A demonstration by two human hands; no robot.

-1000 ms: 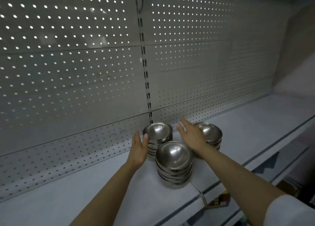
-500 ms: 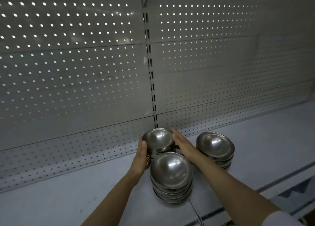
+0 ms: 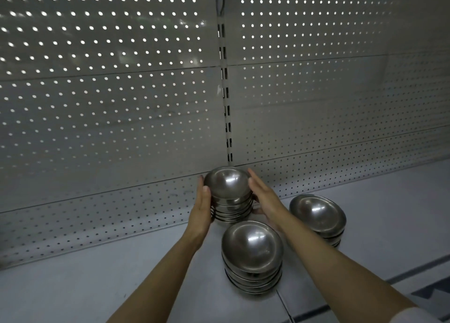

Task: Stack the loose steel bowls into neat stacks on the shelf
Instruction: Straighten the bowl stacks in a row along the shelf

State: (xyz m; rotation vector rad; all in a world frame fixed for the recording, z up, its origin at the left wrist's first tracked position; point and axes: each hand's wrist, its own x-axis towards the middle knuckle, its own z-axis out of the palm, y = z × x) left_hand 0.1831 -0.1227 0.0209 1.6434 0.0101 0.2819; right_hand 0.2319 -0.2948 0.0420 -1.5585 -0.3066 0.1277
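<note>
We see a matte perforated back panel (image 3: pixel 109 108) over a smooth grey shelf (image 3: pixel 73 281). Three stacks of shiny round steel bowls sit lower centre: front stack (image 3: pixel 252 257), right stack (image 3: pixel 317 218), back stack (image 3: pixel 229 193) against the panel. Left hand (image 3: pixel 202 208) and right hand (image 3: pixel 264 198) press its sides, fingers straight. Open shelf lower left.

From my feed the scene is dim and grey. Light pokes through the holes of the perforated back panel (image 3: pixel 109 54), brightest upper left, fading rightward. Soft highlights sit on the steel bowls (image 3: pixel 253 244). Edges bow from the wide lens; the far right corner seems murky, perhaps slightly soft.
</note>
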